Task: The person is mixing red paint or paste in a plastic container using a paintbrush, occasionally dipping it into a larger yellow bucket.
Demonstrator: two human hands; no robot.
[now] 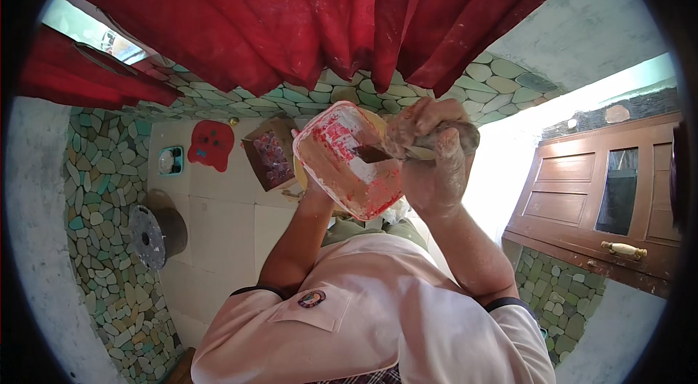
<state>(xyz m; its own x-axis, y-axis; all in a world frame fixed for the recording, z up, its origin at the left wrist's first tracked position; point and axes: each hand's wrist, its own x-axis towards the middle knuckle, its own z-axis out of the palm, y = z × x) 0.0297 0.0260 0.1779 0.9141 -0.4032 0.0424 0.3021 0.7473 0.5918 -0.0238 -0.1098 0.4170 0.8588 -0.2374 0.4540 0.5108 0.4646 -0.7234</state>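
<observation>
In front of my chest, a rectangular plastic tub (pixel 305 172) is tilted so that its inside shows, smeared with white and red paste. My left hand (pixel 318 186) supports it from below and behind; most of its fingers are hidden by the tub. At the tub's right side, my right hand (pixel 435 159) is closed around a putty knife (pixel 372 154), its dark blade reaching over the inside. A greyish lump (pixel 464 138) shows in the same hand, its kind unclear. Pale residue coats the right hand's fingers.
Red curtains (pixel 320 13) hang ahead above a stone-patterned wall (pixel 116 239). On the tiled floor stand a cardboard box (pixel 267 155) of small items, a red animal-shaped mat (pixel 211 146), a small teal-edged object (pixel 171 161) and a dark bucket (pixel 156 235). A brown door (pixel 560 188) is right.
</observation>
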